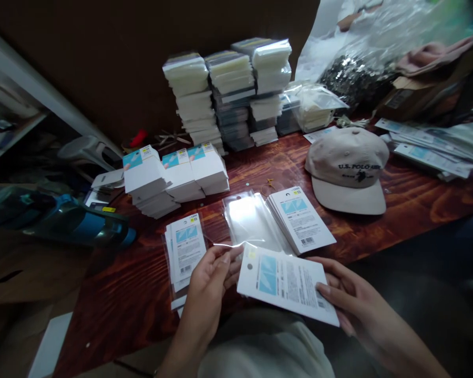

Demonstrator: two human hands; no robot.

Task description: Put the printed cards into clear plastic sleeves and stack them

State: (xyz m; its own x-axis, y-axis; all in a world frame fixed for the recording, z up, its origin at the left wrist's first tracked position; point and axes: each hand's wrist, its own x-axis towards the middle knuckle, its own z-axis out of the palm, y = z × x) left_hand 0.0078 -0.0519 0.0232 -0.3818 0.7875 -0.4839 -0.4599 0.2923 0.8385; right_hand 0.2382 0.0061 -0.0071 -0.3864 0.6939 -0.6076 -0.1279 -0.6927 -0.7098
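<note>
Head view, logged from my remote seat: one printed card (287,283), tilted, pinched at its right end by my right hand (350,294), thumb on the face and fingers beneath, a hold that seems to leave the holed end free beside the left fingers. One left hand (211,278), fingers curled near a bright clear edge, though whether they pinch it I cannot tell. Just beyond the fingertips, clear sleeves (246,220) and a card stack (305,223), with a smaller card pile (187,247) left of the left fingers, apparently kept within short reach.
</note>
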